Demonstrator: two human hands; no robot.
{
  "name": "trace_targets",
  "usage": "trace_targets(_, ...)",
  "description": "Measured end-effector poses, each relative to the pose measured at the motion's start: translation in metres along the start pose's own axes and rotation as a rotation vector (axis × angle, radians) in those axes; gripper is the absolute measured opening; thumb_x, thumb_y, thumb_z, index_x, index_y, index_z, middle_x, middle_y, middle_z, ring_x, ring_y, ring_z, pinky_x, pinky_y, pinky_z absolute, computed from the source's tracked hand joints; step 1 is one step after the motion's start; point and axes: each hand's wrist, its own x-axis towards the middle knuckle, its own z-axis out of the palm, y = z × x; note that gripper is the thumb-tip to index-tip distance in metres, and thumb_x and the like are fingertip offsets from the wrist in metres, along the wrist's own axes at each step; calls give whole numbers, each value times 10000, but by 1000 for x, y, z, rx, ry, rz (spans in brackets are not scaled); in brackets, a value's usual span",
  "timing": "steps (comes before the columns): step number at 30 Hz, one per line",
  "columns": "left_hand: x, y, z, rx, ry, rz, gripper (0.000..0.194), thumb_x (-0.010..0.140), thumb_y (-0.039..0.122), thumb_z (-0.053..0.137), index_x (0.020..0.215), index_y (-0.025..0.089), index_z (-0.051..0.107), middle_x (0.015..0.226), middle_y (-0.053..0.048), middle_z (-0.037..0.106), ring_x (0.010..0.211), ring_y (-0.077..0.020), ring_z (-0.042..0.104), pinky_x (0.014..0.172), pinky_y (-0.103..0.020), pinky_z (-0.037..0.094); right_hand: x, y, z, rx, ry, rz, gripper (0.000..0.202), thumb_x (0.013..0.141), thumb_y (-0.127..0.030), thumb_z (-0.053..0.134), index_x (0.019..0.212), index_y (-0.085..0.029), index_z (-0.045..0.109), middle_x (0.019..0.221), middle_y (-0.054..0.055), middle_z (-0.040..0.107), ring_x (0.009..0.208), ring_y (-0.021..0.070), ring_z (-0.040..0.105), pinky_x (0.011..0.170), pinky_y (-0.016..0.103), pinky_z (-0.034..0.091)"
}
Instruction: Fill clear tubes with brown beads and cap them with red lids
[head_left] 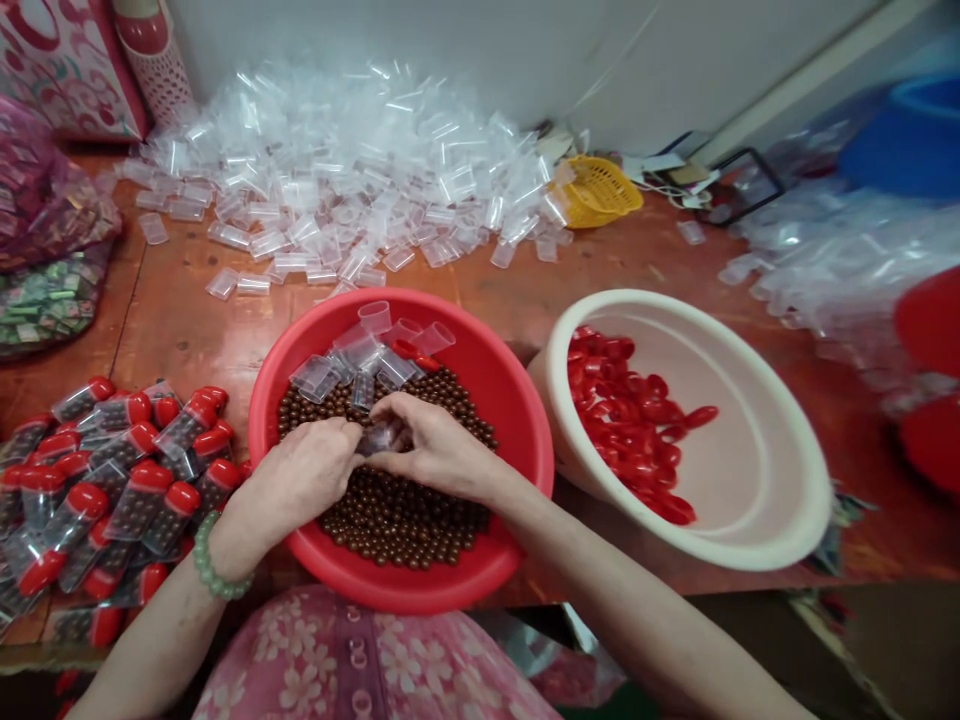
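Note:
My left hand (311, 465) and my right hand (435, 445) meet over a red basin (529, 430) of small round brown balls (405, 520). Between them is a small clear plastic container (377, 438), pinched from both sides by my fingers. Its far details are partly covered by my fingertips. Just beyond my hands, several empty clear containers (319, 375) lie on the balls, with red caps (416, 355) beside them. A cream basin (757, 420) to the right, tilted, holds a heap of red caps (630, 410).
Filled containers with red caps (142, 480) are piled at the left. Along the wall lies a large heap of clear containers (337, 170), beside a yellow basket (600, 190). Bagged items (52, 240) sit at far left, and a blue tub (907, 140) at far right.

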Motion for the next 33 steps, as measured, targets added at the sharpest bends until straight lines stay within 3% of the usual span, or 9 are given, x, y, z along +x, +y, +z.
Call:
trace_targets(4,1,0,-8,-198,79,7,168,935,248,470,897,150,602,861,-62,687,794,-203,655,722,-309,480,-3,6,3,521,98,58,482,626,-289,804,1028,-206,552,924,-4,614,755,106,580,742,279,523)
trace_targets(8,1,0,-11,-239,45,22,217,939,251,460,845,151,628,806,-57,702,723,-178,655,669,-279,449,-5,8,2,528,23,23,455,657,-391,808,1012,-194,603,726,-49,578,632,98,556,664,271,523)
trace_targets(10,1,1,-9,-169,29,20,239,944,245,441,839,156,636,814,-63,708,750,-190,669,682,-285,454,-5,5,-4,267,-23,-30,420,721,-410,770,1031,-178,607,700,-47,555,618,108,549,639,273,514)
trace_targets(15,1,3,-6,16,87,-121,267,950,204,376,936,157,639,879,-93,716,822,-238,689,711,-326,481,1,1,-17,-987,-217,-28,117,854,-127,584,958,-103,633,999,143,616,937,236,616,805,342,515)
trace_targets(17,2,4,-6,-11,96,-131,263,951,227,385,947,164,640,898,-93,720,844,-244,690,736,-338,490,5,5,-12,-1162,-290,18,215,858,-16,449,932,-73,643,982,189,619,934,264,629,790,358,518)
trace_targets(21,2,3,-9,-99,167,-141,261,949,259,407,906,165,646,870,-84,717,821,-223,681,750,-328,488,13,14,7,-1111,-432,-33,279,855,5,402,935,-67,659,960,181,641,890,243,649,798,344,515)
trace_targets(26,3,0,-9,-216,272,-135,273,946,239,406,872,151,653,791,-59,695,738,-183,647,714,-297,468,18,14,22,-963,-541,-140,290,782,-60,567,1059,-110,635,1083,118,632,931,193,640,858,303,499)
trace_targets(30,4,-3,-9,-317,375,-143,264,935,218,406,859,140,646,790,-50,680,737,-164,621,740,-295,472,23,12,22,-597,-482,-249,340,738,-121,679,1074,-130,627,1111,100,636,1046,233,610,938,371,482)
trace_targets(33,3,-5,-12,-491,420,-168,242,921,209,409,972,133,633,936,-66,701,872,-176,638,833,-317,491,24,7,16,-285,-380,-294,389,740,-235,757,1094,-155,619,1100,75,657,1084,235,601,980,402,464)
